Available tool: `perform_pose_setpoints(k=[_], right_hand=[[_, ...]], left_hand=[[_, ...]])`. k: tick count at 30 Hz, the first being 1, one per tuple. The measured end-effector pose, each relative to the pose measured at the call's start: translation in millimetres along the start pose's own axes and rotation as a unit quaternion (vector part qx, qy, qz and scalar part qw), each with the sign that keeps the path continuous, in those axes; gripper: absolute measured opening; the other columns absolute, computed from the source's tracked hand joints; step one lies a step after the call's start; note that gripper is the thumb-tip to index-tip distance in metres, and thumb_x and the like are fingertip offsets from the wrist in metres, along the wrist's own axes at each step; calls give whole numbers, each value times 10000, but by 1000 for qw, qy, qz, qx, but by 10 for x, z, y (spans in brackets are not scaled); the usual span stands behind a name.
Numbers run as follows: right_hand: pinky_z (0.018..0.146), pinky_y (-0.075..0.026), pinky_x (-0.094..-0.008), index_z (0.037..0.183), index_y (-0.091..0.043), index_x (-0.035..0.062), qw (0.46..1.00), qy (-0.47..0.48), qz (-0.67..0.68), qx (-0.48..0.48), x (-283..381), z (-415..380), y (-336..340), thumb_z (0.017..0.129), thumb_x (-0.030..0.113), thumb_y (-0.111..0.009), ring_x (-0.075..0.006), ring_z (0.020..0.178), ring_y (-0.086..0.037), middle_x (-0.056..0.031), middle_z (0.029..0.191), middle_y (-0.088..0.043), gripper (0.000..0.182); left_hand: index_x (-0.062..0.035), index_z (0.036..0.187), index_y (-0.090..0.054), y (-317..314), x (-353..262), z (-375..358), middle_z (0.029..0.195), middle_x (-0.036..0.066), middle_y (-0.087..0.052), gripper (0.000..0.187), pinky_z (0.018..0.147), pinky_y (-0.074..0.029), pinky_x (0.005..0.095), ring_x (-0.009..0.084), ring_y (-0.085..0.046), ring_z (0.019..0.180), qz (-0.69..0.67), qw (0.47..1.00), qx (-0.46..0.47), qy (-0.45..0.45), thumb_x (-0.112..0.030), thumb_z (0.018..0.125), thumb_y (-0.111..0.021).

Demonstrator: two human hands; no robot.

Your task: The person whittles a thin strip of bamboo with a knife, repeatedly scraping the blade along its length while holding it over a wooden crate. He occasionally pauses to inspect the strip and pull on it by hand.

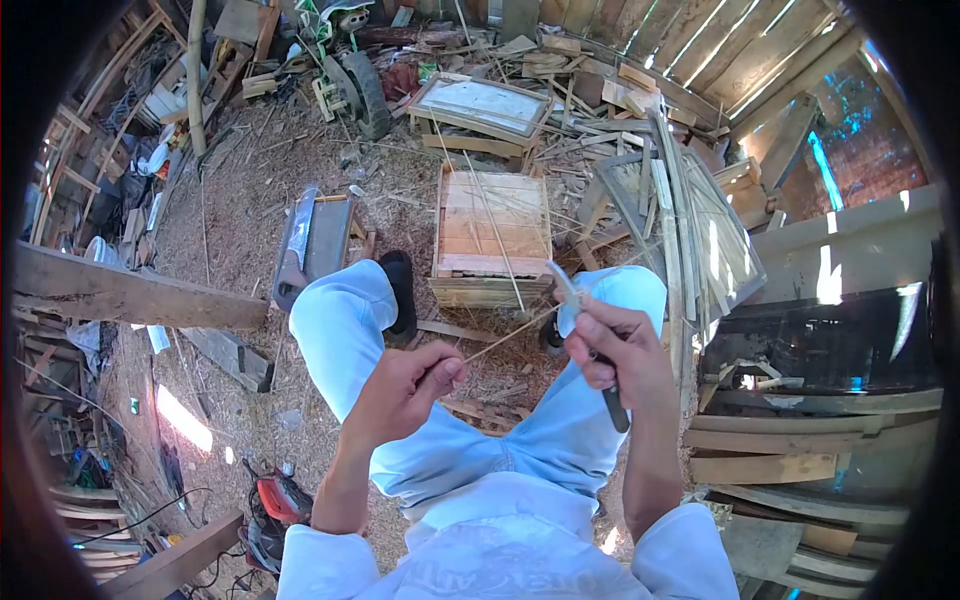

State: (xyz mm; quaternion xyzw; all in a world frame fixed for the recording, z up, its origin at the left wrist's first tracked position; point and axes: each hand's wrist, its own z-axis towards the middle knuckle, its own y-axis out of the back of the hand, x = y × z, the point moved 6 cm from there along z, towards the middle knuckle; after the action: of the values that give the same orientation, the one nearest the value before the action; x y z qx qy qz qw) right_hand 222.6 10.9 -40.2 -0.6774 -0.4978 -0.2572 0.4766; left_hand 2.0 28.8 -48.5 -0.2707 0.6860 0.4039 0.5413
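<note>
My left hand is closed in a pinch on one end of a thin wooden strip, which slants up to the right between my hands. My right hand is closed round the dark handle of a knife, its pale blade pointing up and to the left. The strip's far end lies against or close behind the blade; the exact contact cannot be made out. Both hands are above my legs in light blue trousers. Past them stands a wooden box with long thin strips across its top.
A handsaw lies on a small stool at the left. Behind the box is a framed panel. Wood scraps and leaning frames fill the right side. A red power tool sits at lower left.
</note>
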Motion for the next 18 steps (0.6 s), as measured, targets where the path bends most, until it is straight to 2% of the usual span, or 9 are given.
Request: perform_pose_setpoints(k=[6,12,14,15,18], right_hand=[[367,-235,-164,1271,-513,33,998,30,40,-29,176,-41,253,938,181,-539,-18,406,-320,-17,626,-495,365],[373,-241,-178,1285,-503,36,999,23,39,11,65,-60,4,942,181,-532,-26,413,-321,-19,632,-514,374],[383,-243,-186,1306,-489,45,999,-11,-18,50,-54,-52,-156,940,167,-531,-32,422,-331,-26,641,-532,388],[392,-239,-186,1320,-479,59,996,-37,-3,79,-121,-66,-248,939,162,-530,-34,427,-338,-29,649,-544,398],[390,-234,-189,1317,-484,62,996,-38,24,78,-142,-54,-223,941,163,-526,-35,425,-334,-26,650,-542,391]], left_hand=[[11,831,-580,124,52,-106,608,2,-525,179,475,-349,218,53,-440,529,24,999,20,28,-104,943,-501],[1,848,-588,121,-76,-66,603,40,-559,130,478,-364,228,72,-472,512,88,996,10,-1,-92,915,-529],[-14,888,-590,39,-135,-33,599,83,-541,99,457,-356,290,155,-467,468,72,996,0,-49,-91,909,-532],[-12,899,-584,21,-119,-19,622,95,-562,95,467,-373,288,178,-492,478,71,997,5,-43,-87,910,-526],[-13,890,-582,44,-101,-12,613,77,-554,96,479,-383,275,154,-496,492,57,998,19,-35,-87,911,-525]])
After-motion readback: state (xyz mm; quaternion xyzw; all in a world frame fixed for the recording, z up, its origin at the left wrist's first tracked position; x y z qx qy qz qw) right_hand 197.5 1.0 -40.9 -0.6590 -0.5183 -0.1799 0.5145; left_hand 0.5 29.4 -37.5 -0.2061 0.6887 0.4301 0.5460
